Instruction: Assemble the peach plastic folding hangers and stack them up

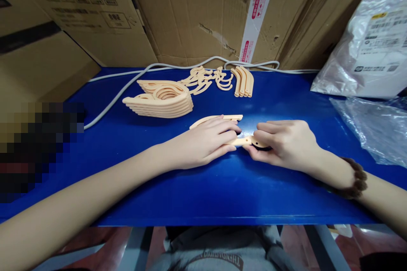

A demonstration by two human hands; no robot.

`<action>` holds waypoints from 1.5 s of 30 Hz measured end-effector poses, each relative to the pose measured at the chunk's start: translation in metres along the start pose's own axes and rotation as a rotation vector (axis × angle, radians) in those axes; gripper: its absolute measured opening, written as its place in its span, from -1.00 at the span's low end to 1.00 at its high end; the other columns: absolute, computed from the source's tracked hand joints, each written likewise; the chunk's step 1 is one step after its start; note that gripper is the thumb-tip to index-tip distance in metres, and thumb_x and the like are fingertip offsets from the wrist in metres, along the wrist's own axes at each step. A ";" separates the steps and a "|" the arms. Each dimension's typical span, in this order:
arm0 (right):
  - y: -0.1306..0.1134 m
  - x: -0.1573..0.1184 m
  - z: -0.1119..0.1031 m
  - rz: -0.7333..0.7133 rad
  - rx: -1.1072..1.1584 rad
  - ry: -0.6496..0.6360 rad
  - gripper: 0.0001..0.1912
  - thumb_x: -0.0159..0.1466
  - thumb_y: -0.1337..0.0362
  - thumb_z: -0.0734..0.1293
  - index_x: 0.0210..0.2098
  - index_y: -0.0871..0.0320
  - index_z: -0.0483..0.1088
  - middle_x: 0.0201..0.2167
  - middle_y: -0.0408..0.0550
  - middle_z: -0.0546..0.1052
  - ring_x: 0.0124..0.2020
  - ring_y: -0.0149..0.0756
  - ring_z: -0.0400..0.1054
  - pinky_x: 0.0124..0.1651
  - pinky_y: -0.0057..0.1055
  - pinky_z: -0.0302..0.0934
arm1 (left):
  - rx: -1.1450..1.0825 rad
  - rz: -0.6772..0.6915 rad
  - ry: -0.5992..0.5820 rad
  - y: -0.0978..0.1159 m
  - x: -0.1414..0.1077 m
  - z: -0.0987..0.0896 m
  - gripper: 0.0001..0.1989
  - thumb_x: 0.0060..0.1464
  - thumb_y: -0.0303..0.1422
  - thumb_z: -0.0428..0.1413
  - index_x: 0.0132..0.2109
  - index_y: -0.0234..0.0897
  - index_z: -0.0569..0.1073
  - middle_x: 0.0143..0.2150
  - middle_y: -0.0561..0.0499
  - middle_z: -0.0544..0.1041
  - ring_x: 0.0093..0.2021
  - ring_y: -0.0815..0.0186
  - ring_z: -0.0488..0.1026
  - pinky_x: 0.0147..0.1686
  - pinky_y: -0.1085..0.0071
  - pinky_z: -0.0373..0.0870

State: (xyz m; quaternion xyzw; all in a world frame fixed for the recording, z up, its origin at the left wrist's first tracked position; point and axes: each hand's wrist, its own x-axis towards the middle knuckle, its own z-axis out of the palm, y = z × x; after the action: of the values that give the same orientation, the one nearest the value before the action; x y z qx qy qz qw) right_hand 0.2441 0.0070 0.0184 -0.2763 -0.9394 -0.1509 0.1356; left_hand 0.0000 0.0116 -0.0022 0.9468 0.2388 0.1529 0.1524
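My left hand [206, 139] is closed over a peach plastic folding-hanger arm [241, 141], with thumb in front and fingers across the top. At the arm's right end, my right hand [282, 142] pinches a rounded hanger piece [256, 141] with a dark hole; the two pieces meet between my hands. Fingers hide most of both. Just behind my left hand lies another curved hanger arm [233, 117], partly covered by the fingers. Farther back are a stack of assembled-looking hangers [159, 108], a heap of small hooks [200, 79] and several loose curved arms [244, 81].
A white cable [117, 103] runs along the back of the blue table [203, 199]. Cardboard boxes [197, 12] stand behind and at left. On the right are a labelled plastic bag [369, 46] and clear film [378, 129]. A blurred patch covers the left edge.
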 end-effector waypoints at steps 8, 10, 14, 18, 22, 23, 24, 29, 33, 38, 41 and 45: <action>-0.003 0.000 -0.001 0.001 0.041 -0.021 -0.57 0.37 0.13 0.20 -0.59 0.14 0.31 -0.64 -0.20 0.35 -0.60 -0.44 0.22 -0.49 -0.39 -0.09 | -0.018 0.006 -0.008 0.001 0.001 -0.001 -0.75 0.36 -0.31 -0.09 0.03 -0.26 0.42 0.23 -0.14 0.36 0.31 0.13 0.20 0.33 0.11 0.08; -0.003 0.000 0.000 -0.008 0.052 -0.020 -0.57 0.36 0.13 0.20 -0.59 0.15 0.31 -0.64 -0.20 0.34 -0.61 -0.44 0.20 -0.49 -0.39 -0.10 | -0.020 0.012 -0.012 0.002 0.001 -0.002 -0.75 0.36 -0.31 -0.09 0.02 -0.25 0.42 0.23 -0.13 0.36 0.33 0.13 0.18 0.35 0.10 0.04; -0.003 -0.001 0.000 -0.065 0.124 -0.031 -0.59 0.32 0.12 0.23 -0.61 0.14 0.28 -0.66 -0.20 0.30 -0.63 -0.43 0.16 -0.49 -0.39 -0.08 | -0.056 -0.064 0.017 0.002 -0.001 -0.003 -0.77 0.36 -0.25 -0.08 -0.01 -0.22 0.40 0.22 -0.09 0.39 0.34 0.12 0.17 0.38 -0.10 -0.23; -0.006 -0.001 -0.004 -0.164 0.254 -0.067 -0.60 0.32 0.13 0.24 -0.61 0.14 0.27 -0.66 -0.22 0.27 -0.62 -0.43 0.12 -0.48 -0.39 -0.08 | -0.102 -0.172 0.058 -0.006 -0.001 -0.003 -0.78 0.33 -0.23 -0.02 0.00 -0.19 0.40 0.23 -0.07 0.39 0.34 0.14 0.17 0.36 -0.11 -0.15; -0.007 0.001 -0.006 -0.217 0.412 -0.151 -0.50 0.35 -0.05 0.22 -0.59 0.14 0.27 -0.63 -0.20 0.29 -0.58 -0.42 0.12 -0.45 -0.37 -0.09 | -0.191 -0.184 0.117 -0.014 0.000 -0.002 -0.74 0.28 -0.41 -0.01 0.09 -0.21 0.39 0.24 -0.11 0.35 0.33 0.21 0.19 0.32 0.12 0.08; -0.007 0.001 -0.005 -0.215 0.429 -0.159 -0.48 0.34 -0.10 0.22 -0.59 0.14 0.27 -0.63 -0.20 0.29 -0.56 -0.41 0.13 -0.44 -0.37 -0.08 | -0.211 -0.176 0.140 -0.015 0.000 -0.002 -0.72 0.28 -0.43 -0.01 0.10 -0.22 0.38 0.23 -0.12 0.36 0.31 0.22 0.21 0.30 0.18 0.13; -0.006 0.002 -0.005 -0.211 0.435 -0.166 -0.46 0.32 -0.14 0.22 -0.58 0.14 0.27 -0.62 -0.19 0.29 -0.54 -0.39 0.13 -0.42 -0.37 -0.07 | -0.226 -0.166 0.164 -0.016 0.000 -0.001 -0.71 0.27 -0.45 -0.01 0.11 -0.23 0.38 0.21 -0.12 0.37 0.29 0.23 0.24 0.27 0.23 0.18; -0.004 0.005 -0.003 -0.191 0.394 -0.172 -0.46 0.30 -0.19 0.22 -0.52 0.15 0.29 -0.53 -0.12 0.34 -0.41 -0.31 0.15 -0.33 -0.35 -0.04 | -0.241 -0.153 0.274 -0.018 0.001 0.000 -0.71 0.20 -0.41 0.13 0.07 -0.24 0.38 0.12 -0.12 0.42 0.18 0.20 0.35 0.19 0.25 0.27; -0.003 0.006 -0.002 -0.194 0.383 -0.165 -0.51 0.33 -0.13 0.20 -0.41 0.17 0.38 -0.38 -0.02 0.42 -0.32 -0.25 0.20 -0.20 -0.29 0.04 | -0.226 -0.198 0.330 -0.018 0.001 0.002 -0.65 0.16 -0.36 0.20 0.08 -0.23 0.36 0.08 -0.10 0.44 0.11 0.19 0.42 0.15 0.25 0.33; 0.002 0.006 -0.001 -0.163 0.258 -0.113 -0.50 0.34 -0.12 0.20 -0.15 0.21 0.45 -0.18 0.10 0.46 -0.22 -0.16 0.25 -0.14 -0.24 0.09 | -0.145 -0.229 0.301 -0.014 -0.001 0.002 -0.62 0.19 -0.36 0.17 0.13 -0.23 0.33 0.08 -0.06 0.44 0.10 0.23 0.42 0.09 0.33 0.36; 0.005 0.006 -0.001 -0.102 0.075 -0.085 -0.37 0.31 -0.20 0.17 -0.01 0.24 0.42 -0.05 0.19 0.44 -0.16 -0.08 0.29 -0.13 -0.22 0.11 | -0.089 -0.232 0.277 -0.012 -0.003 0.002 -0.62 0.21 -0.37 0.14 0.15 -0.23 0.32 0.11 -0.05 0.43 0.12 0.24 0.40 0.07 0.35 0.35; 0.008 0.006 -0.002 -0.014 -0.105 -0.101 -0.36 0.33 -0.19 0.14 -0.08 0.29 0.44 -0.17 0.16 0.49 -0.27 -0.11 0.32 -0.21 -0.24 0.11 | -0.042 -0.247 0.281 -0.011 -0.004 0.004 -0.62 0.22 -0.35 0.13 0.16 -0.22 0.31 0.14 -0.07 0.42 0.15 0.21 0.39 0.05 0.32 0.37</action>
State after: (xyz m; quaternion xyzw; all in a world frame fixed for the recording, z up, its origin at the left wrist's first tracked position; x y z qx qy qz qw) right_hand 0.2442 0.0153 0.0234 -0.2835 -0.9379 -0.1866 0.0725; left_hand -0.0063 0.0185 -0.0103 0.8762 0.3690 0.2686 0.1550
